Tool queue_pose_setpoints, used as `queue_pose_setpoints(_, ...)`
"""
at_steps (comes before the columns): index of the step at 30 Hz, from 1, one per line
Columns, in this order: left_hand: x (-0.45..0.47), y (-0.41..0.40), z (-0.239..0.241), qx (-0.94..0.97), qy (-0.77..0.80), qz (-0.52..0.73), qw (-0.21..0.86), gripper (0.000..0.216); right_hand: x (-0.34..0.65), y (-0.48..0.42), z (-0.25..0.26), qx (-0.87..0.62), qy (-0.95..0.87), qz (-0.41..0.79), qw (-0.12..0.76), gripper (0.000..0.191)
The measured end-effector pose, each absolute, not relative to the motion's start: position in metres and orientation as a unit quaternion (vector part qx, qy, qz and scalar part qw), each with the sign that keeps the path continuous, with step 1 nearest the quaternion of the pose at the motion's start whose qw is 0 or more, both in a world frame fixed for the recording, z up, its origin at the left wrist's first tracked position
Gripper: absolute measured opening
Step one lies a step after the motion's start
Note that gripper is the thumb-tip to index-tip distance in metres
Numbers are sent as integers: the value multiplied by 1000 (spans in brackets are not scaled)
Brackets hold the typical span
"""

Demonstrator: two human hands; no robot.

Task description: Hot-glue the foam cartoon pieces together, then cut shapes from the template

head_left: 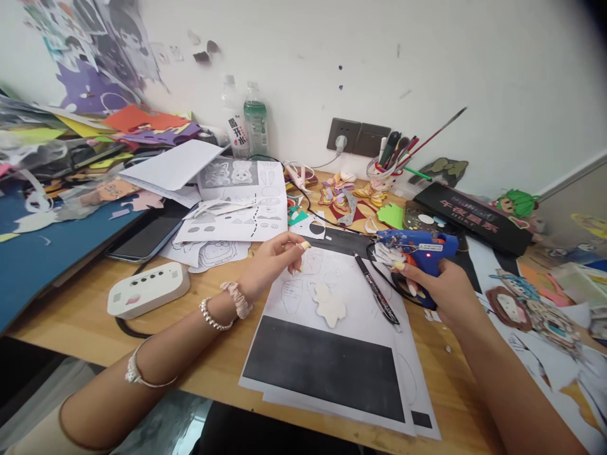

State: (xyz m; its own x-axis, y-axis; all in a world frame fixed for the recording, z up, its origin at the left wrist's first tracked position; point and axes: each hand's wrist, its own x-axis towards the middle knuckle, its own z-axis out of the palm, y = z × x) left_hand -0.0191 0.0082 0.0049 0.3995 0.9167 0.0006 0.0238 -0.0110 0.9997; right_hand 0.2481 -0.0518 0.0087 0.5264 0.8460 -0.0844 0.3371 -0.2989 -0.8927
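Blue glue gun (429, 243), its red light (429, 255) lit, is clasped in the right hand (450, 287); the left hand (277, 259) hangs by the upper left corner of a printed sheet (325, 370), curled, and whether it pinches anything I cannot tell; on that sheet lies a white cutout (331, 306), left of a black pen (377, 289).

desk surface (213, 373): smooth wood | glue gun (410, 243): smooth blue plastic | printed sheet (327, 360), front edge: matt paper | bottles (256, 123), near back edge: clear plastic
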Motion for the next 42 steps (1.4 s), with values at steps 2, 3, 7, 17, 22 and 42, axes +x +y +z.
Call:
queue_pose_setpoints(2,-17,7,6,617,385,359,585,21,246,-52,11,-719,-364,324,495,35)
queue_pose_setpoints(3,-14,6,7,624,381,343,589,23,245,-52,13,-705,-357,338,511,34)
queue_pose_setpoints(7,7,4,18,647,357,272,616,27,240,-53,19,-660,-344,368,557,32)
queue_pose_setpoints(17,100,7,33,528,360,297,709,18,241,-58,23,-627,-361,371,583,33)
queue_pose_setpoints(22,112,6,34,470,316,307,765,20,245,-57,21,-621,-370,367,585,31)
queue_pose_setpoints(42,108,10,24,395,335,371,771,8,243,-59,23,-567,-357,455,587,31)
